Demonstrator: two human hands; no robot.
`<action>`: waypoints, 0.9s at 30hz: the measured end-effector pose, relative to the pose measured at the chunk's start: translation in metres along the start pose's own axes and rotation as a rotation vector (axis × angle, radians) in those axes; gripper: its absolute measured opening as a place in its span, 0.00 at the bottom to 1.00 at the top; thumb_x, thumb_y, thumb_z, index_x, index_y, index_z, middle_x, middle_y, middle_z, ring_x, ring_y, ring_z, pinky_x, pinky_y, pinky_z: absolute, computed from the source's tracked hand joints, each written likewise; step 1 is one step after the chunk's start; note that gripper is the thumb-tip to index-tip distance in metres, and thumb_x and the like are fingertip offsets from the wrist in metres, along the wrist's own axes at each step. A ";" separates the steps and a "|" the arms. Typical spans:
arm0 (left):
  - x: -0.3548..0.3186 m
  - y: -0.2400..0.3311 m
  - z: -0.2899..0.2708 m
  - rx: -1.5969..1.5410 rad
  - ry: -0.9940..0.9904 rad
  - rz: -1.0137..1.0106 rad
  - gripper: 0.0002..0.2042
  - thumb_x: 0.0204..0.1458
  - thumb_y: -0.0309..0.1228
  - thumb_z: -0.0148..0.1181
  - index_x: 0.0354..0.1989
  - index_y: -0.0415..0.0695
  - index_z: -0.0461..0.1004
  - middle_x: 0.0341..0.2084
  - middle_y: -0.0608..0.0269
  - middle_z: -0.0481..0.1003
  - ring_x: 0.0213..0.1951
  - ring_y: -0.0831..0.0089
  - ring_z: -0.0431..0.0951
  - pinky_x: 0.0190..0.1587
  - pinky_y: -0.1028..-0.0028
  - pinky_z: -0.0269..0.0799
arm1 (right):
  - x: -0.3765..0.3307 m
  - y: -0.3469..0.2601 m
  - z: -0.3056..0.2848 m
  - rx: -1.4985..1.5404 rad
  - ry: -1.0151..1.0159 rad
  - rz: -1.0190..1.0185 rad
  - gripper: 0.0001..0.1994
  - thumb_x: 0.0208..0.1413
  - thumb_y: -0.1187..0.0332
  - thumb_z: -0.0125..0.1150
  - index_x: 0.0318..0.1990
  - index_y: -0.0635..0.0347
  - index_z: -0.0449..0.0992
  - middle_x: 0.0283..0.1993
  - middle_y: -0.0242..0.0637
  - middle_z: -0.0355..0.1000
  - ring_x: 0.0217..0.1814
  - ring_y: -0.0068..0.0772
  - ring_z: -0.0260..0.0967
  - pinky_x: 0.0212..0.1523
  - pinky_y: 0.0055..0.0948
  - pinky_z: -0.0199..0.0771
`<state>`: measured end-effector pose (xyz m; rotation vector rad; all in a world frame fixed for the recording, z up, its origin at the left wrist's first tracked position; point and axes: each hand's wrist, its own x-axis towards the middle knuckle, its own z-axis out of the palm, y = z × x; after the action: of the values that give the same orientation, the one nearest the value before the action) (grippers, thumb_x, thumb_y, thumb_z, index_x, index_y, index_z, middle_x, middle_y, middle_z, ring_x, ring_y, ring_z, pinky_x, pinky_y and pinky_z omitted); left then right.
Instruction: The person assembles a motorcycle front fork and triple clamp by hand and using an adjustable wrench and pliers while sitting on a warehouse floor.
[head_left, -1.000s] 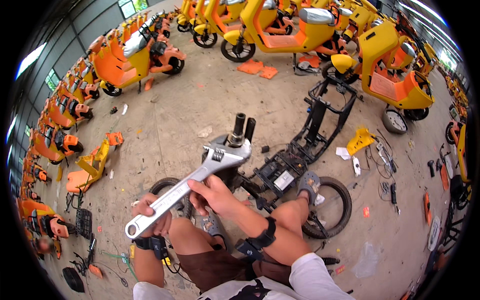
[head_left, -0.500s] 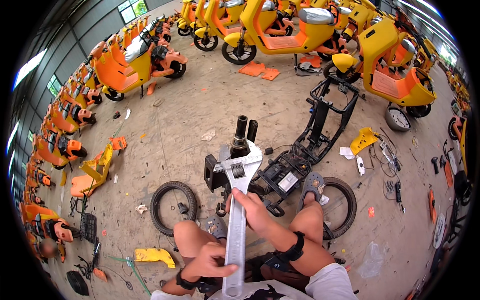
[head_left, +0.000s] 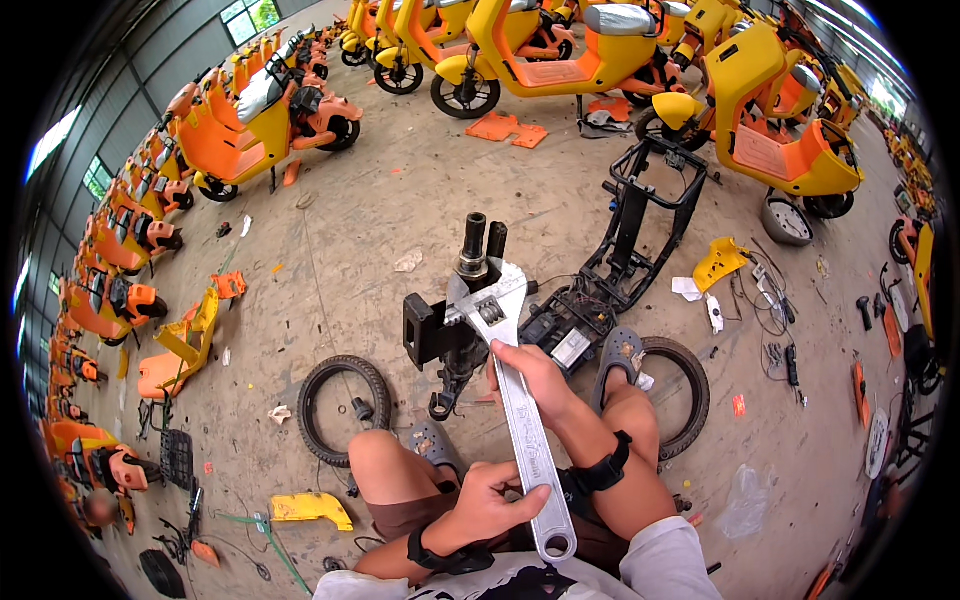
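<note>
A large silver adjustable wrench [head_left: 525, 440] slants across the middle, its handle end toward my lap. My right hand [head_left: 535, 385] grips it just under the head, thumb laid along the handle. Lower down, my left hand [head_left: 497, 505] holds the handle near its holed end, the thumb across the front. The wrench's jaws lie against or just in front of a black upright steering tube [head_left: 474, 235], below its metal collar; whether they clamp it I cannot tell. Beside the tube is a black rectangular bracket [head_left: 420, 328]. The tube belongs to a stripped black scooter frame [head_left: 630, 230].
A loose tyre [head_left: 312, 412] lies to the left and another tyre [head_left: 697, 400] to the right of my legs. Yellow panels [head_left: 310, 510], wires [head_left: 770, 300] and scraps litter the concrete floor. Yellow-orange scooters [head_left: 560, 75] stand in rows ahead and along the left.
The wrench's handle end has swung to the right, both hands moving with it. Its jaws have turned and now sit lower against the tube, with the collar showing above them.
</note>
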<state>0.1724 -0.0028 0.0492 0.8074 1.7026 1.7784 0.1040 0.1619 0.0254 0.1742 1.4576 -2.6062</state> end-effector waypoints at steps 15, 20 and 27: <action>-0.026 0.011 -0.076 -0.357 -0.069 -0.198 0.10 0.51 0.26 0.61 0.36 0.29 0.76 0.28 0.54 0.79 0.29 0.74 0.78 0.32 0.76 0.75 | 0.013 0.008 0.039 0.092 -0.004 0.040 0.22 0.61 0.52 0.47 0.24 0.59 0.74 0.17 0.29 0.65 0.16 0.19 0.60 0.16 0.22 0.57; -0.018 0.036 -0.110 -0.511 0.000 -0.011 0.18 0.46 0.36 0.60 0.20 0.28 0.74 0.17 0.44 0.75 0.18 0.61 0.76 0.27 0.68 0.72 | 0.024 0.009 0.063 0.178 -0.129 0.008 0.22 0.63 0.50 0.45 0.33 0.61 0.73 0.16 0.29 0.63 0.11 0.19 0.54 0.11 0.19 0.53; -0.011 0.017 -0.189 -0.837 0.114 0.130 0.15 0.41 0.30 0.53 0.17 0.24 0.67 0.04 0.46 0.66 0.01 0.66 0.61 0.03 0.70 0.64 | 0.047 0.016 0.090 0.124 -0.264 0.026 0.18 0.64 0.55 0.46 0.47 0.62 0.67 0.17 0.29 0.62 0.12 0.18 0.56 0.12 0.19 0.56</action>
<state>0.0404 -0.1392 0.0619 0.4424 0.8092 2.3759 0.0586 0.0734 0.0504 -0.1325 1.1991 -2.5803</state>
